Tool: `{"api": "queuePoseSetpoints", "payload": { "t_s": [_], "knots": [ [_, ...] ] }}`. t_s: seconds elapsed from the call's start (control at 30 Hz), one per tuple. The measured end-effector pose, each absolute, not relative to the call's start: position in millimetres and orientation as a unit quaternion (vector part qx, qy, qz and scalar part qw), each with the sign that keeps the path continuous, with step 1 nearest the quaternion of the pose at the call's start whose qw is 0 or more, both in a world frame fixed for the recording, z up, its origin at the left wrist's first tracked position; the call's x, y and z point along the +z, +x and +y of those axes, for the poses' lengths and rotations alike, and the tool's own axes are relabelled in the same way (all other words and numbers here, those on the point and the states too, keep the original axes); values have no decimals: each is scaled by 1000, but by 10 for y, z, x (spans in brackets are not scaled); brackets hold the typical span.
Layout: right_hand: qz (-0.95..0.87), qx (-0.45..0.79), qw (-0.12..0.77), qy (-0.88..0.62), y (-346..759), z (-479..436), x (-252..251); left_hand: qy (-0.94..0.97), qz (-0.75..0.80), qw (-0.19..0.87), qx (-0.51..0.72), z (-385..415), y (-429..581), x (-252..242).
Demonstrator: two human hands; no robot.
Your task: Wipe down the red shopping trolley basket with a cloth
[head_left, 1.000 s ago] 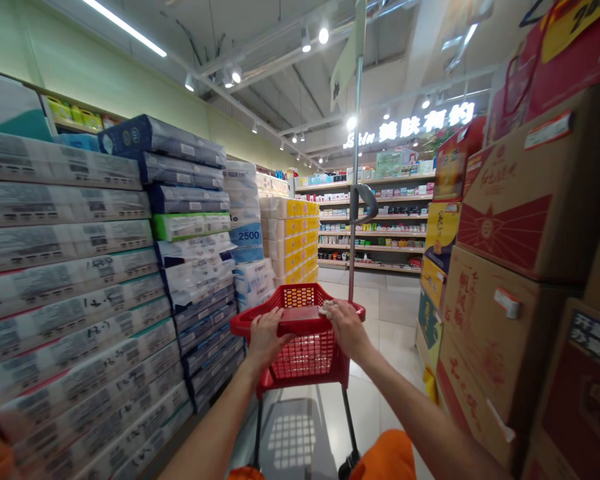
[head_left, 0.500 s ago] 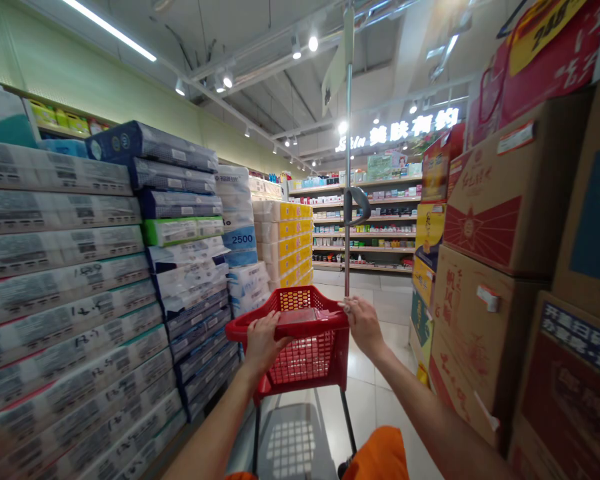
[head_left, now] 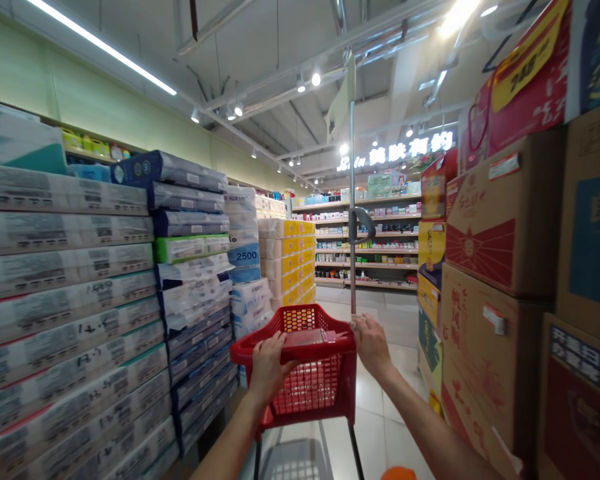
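A red plastic shopping cart stands straight in front of me. My left hand is closed over the left part of its red handle bar, fingers on top and thumb underneath. At the cart's right rear corner my right hand is curled on the rim, right beside the foot of an upright metal pole. The pole carries a grey hook-shaped grip and a pale sign near its top. A clear panel lies along the handle between my hands. Little of the basket's inside shows.
Tall stacks of packaged tissue and blue packs line the left side. Yellow-and-white packs stand farther ahead. Cardboard boxes are piled close on the right. A tiled floor leads to stocked shelves.
The view has tilted up, so the cart, hands and shelves sit lower in the picture, and the left stacks sit farther right. Both hands keep their places on the cart.
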State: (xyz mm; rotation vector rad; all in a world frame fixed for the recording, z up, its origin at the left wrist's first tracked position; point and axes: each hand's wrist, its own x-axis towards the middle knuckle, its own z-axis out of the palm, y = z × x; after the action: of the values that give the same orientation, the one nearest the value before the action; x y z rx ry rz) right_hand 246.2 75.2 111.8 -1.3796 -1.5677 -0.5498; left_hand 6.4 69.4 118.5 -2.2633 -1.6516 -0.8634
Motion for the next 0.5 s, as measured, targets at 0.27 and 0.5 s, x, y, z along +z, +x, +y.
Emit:
{"api": "queuePoseSetpoints", "payload": {
  "t_s": [0.27, 0.5],
  "knots": [
    [-750, -243, 435, -435, 1983, 680, 1055, -762, -585, 85, -265, 696, 93, 1209],
    [-653, -214, 469, -555, 2268, 783, 1103, -761, -584, 81, -271, 688, 99, 1219]
  ]
}}
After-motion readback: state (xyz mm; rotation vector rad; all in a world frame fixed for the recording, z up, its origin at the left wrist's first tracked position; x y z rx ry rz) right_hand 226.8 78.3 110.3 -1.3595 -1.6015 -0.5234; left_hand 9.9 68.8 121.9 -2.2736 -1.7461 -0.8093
